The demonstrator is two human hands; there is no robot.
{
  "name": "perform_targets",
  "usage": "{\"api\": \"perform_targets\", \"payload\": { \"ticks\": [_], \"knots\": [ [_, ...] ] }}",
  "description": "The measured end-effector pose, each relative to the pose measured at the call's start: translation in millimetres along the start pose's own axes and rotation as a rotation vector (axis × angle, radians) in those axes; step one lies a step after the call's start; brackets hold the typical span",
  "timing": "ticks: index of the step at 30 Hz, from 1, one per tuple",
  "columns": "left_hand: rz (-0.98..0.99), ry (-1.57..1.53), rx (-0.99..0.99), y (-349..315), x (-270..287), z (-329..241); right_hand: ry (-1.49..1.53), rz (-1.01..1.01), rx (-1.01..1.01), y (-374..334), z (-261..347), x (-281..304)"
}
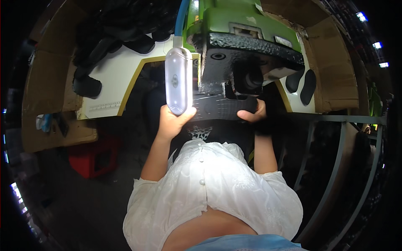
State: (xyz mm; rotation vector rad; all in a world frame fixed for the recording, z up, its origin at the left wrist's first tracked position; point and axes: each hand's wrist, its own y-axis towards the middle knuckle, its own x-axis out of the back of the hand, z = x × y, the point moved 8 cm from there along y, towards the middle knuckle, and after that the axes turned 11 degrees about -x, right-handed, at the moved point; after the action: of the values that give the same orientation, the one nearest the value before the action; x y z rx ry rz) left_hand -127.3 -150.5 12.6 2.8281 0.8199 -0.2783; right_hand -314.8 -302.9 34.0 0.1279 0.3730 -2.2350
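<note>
My left hand (pixel 172 121) is raised and closed around the lower end of a white oblong lamp-like fixture (pixel 179 79) hanging from a blue cable (pixel 181 19). My right hand (pixel 252 113) grips the right end of a black textured sheet piece (pixel 222 108), which lies under the black head (pixel 247 62) of a green machine (pixel 226 16). The piece's far edge is hidden beneath the machine head.
A white worktable with a yellow-edged cutout (pixel 113 79) surrounds me, with black cut pieces (pixel 88 85) piled at left and two more (pixel 309 85) at right. Cardboard walls (pixel 335 62) flank it. A red crate (pixel 94 157) sits on the floor at left, a metal frame (pixel 339 154) at right.
</note>
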Motion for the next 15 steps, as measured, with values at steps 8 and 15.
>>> {"api": "perform_targets", "payload": {
  "ticks": [8, 15],
  "knots": [
    [0.135, 0.118, 0.082, -18.6, 34.5, 28.2, -0.179, 0.024, 0.068, 18.6, 16.6, -55.7],
    [0.181, 0.298, -0.079, -2.2, -34.7, 4.5, -0.181, 0.122, 0.115, 35.8, 17.7, -73.3]
  ]
}}
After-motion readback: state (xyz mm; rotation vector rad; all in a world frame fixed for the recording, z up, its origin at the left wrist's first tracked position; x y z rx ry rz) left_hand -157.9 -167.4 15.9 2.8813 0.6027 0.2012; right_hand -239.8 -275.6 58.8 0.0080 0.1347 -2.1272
